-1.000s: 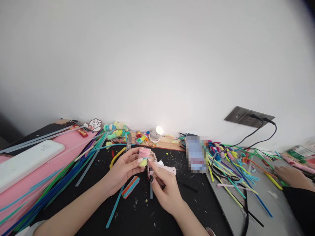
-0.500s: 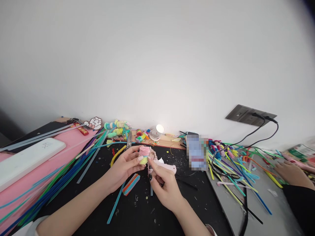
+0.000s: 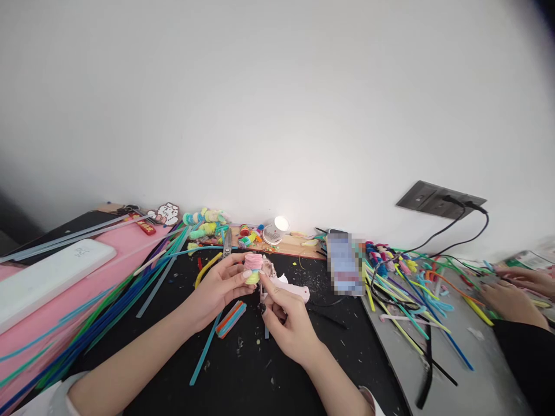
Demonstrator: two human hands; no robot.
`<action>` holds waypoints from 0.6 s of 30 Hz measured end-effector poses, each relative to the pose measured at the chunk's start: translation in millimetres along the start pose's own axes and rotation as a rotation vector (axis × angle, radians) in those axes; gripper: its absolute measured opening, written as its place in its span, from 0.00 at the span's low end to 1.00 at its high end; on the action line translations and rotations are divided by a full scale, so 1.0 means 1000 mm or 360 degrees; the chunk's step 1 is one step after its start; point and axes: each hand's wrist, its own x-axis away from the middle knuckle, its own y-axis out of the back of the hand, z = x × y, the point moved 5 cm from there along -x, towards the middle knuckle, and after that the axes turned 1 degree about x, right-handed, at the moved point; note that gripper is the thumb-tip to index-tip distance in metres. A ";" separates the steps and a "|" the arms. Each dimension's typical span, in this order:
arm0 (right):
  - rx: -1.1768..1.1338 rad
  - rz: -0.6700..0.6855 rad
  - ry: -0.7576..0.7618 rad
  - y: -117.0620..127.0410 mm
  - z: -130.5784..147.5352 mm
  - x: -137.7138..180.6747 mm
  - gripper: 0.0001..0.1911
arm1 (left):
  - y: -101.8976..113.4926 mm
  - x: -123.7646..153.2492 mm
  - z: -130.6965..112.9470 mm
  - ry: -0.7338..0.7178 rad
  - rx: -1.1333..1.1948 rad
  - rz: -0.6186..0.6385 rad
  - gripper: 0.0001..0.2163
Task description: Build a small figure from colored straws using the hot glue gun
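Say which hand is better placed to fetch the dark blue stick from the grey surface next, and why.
Probably the right hand: it is nearer the dark blue stick, while the left hand is farther away, gripping the pink and yellow roll.

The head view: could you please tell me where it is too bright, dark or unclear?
Head view, middle: the mouth of the white cup is washed out, and the wall is brighter around it; head view, edges: dark at far left and in the top right corner, packaging at right soft; head view, right of centre: the phone is pixelated.
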 end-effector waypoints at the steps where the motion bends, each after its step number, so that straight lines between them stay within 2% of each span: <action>1: 0.0003 0.0008 -0.0014 0.000 -0.001 0.000 0.33 | 0.001 -0.001 0.000 -0.0009 -0.0001 0.0004 0.15; 7: 0.0006 0.0045 -0.0077 -0.003 -0.007 -0.001 0.33 | 0.004 -0.003 0.002 -0.0054 -0.0029 0.0000 0.15; 13: 0.0034 0.0040 -0.0061 -0.002 -0.006 -0.001 0.32 | -0.002 -0.004 -0.001 -0.0092 -0.0075 0.0032 0.15; 18: 0.0085 0.0047 -0.0048 0.000 -0.002 -0.003 0.24 | -0.004 -0.004 -0.002 -0.0083 -0.0113 0.0013 0.14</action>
